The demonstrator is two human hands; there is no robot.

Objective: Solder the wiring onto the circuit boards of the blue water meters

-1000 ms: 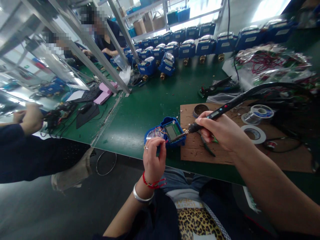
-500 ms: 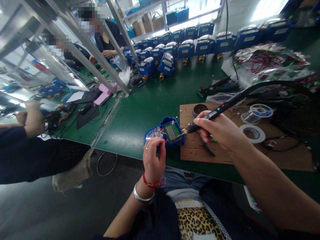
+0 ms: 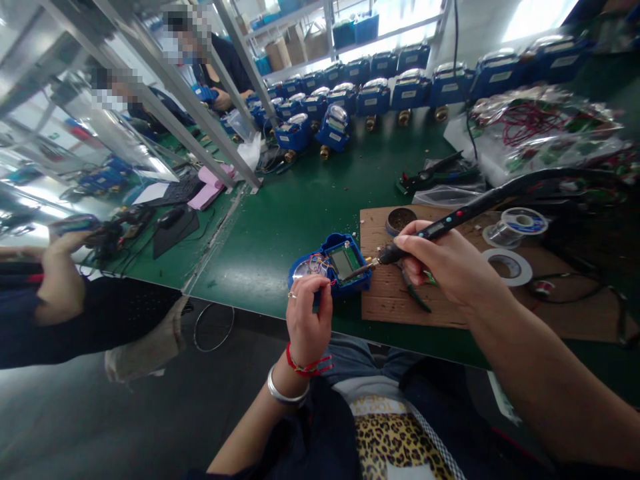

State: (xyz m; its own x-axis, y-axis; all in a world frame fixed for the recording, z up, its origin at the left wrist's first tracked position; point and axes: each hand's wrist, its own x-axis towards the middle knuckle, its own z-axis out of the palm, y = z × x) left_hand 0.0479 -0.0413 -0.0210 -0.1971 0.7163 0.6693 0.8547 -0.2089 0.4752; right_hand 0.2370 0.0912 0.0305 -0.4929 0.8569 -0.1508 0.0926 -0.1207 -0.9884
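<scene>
A blue meter housing (image 3: 364,285) lies open near the table's front edge. Inside it sits a green circuit board with a grey display (image 3: 341,263), and thin coloured wires (image 3: 318,263) run out toward the clear-windowed part on its left. My right hand (image 3: 440,261) is closed around a black soldering iron (image 3: 445,223), whose tip points left and reaches over the board's lower right edge; whether it touches cannot be told. My left hand (image 3: 309,313), at the housing's near side, pinches a thin red wire (image 3: 333,283) between thumb and forefinger.
Under my right hand lies a cardboard sheet (image 3: 380,303) with a round tin (image 3: 400,219), a solder spool (image 3: 520,227), a tape roll (image 3: 520,270) and pliers (image 3: 415,293). Blue meters (image 3: 373,99) line the back. Bagged wires (image 3: 540,123) lie right. Co-workers sit left.
The soldering iron and my right hand have shifted slightly right. My left hand stays still. At the far left, a co-worker's hands now hold up a blue object.
</scene>
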